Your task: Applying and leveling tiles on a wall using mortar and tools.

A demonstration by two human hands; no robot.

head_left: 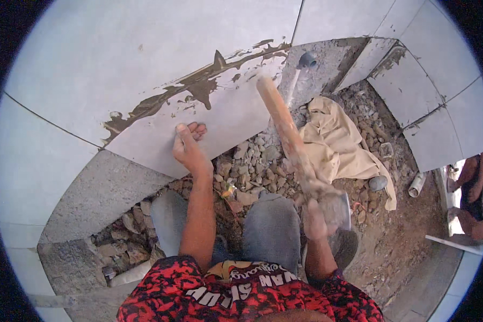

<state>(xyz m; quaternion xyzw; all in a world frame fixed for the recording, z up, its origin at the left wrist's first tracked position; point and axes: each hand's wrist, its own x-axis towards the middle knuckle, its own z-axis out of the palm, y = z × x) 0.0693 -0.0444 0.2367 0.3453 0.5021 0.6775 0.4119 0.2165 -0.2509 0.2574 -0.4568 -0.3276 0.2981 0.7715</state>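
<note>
A pale wall tile (231, 112) has smeared grey mortar (198, 88) along its upper edge. My left hand (190, 145) rests against that tile with its fingers curled in, nothing visible between them. My right hand (316, 220) is closed on a wooden-shafted tool (279, 115), whose shaft slants up toward the tile. The tool's lower part is a grey smear of motion, so its shape there cannot be made out. My knees (268, 231) are below, over rubble.
Broken stones (252, 161) cover the ground. A crumpled beige cloth (338, 145) lies on them, near a white pipe piece (416, 185). A grey pipe end (307, 60) protrudes from bare cement. Tiled walls (424, 123) surround the area. Another person's limbs (472, 182) show at the far right.
</note>
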